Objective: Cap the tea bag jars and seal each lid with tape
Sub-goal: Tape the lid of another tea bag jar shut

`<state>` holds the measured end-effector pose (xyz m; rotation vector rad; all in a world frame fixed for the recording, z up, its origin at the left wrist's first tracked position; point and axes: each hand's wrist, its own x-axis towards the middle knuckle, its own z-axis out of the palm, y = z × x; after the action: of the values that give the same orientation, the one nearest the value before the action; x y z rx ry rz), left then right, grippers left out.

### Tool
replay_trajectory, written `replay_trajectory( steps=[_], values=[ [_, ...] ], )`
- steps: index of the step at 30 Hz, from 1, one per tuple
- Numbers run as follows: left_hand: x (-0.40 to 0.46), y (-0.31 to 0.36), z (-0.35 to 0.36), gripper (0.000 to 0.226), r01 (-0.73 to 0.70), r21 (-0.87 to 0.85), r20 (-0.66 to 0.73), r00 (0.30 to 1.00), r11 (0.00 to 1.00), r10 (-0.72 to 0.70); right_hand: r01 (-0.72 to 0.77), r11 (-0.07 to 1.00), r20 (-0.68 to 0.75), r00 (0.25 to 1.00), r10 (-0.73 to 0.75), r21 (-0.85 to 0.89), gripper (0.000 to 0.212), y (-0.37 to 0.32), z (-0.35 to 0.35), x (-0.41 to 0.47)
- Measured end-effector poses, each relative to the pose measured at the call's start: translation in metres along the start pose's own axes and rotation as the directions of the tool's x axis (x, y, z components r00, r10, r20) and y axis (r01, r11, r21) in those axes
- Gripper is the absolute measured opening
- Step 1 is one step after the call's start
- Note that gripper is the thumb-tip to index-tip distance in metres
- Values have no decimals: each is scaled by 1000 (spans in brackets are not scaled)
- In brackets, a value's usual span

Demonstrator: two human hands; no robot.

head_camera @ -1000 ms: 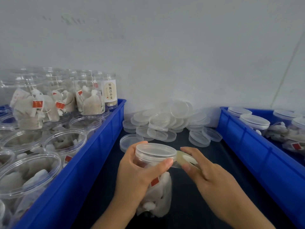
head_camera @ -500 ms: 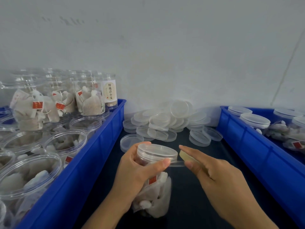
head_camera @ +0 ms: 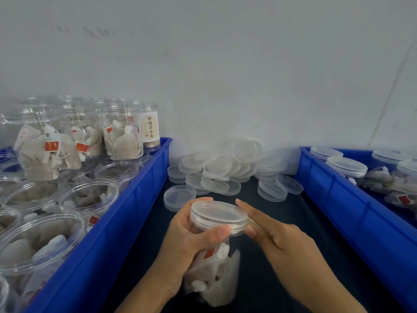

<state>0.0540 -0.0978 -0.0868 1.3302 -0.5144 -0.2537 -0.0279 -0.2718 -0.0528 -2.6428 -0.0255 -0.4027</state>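
Dark tabletop (head_camera: 293, 222); clear capped jar (head_camera: 216, 245), tea bags inside.

A clear plastic jar (head_camera: 212, 274) stuffed with white tea bags (head_camera: 216, 288), one showing a red tag, stands roughly upright over the dark tabletop (head_camera: 259, 279) between two blue bins. A translucent round lid (head_camera: 218, 216) sits on its mouth, level and fully covering it. A thin strip of clear tape (head_camera: 253, 223) lies against the lid's right rim, hard to make out. More open jars (head_camera: 90, 197) of tea bags fill the left bin (head_camera: 126, 222), some stacked at its back, one with a printed label. Loose lids (head_camera: 225, 168) are heaped at the wall. Capped jars (head_camera: 347, 166) lie in the right bin (head_camera: 352, 213).
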Motion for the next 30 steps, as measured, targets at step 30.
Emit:
replay_trajectory(
  steps=[30],
  values=[
    [0,3,16,93,12,234,-296,953,972,60,-1,1000,-95,996,3,19,46,-11,13,-1]
  ],
)
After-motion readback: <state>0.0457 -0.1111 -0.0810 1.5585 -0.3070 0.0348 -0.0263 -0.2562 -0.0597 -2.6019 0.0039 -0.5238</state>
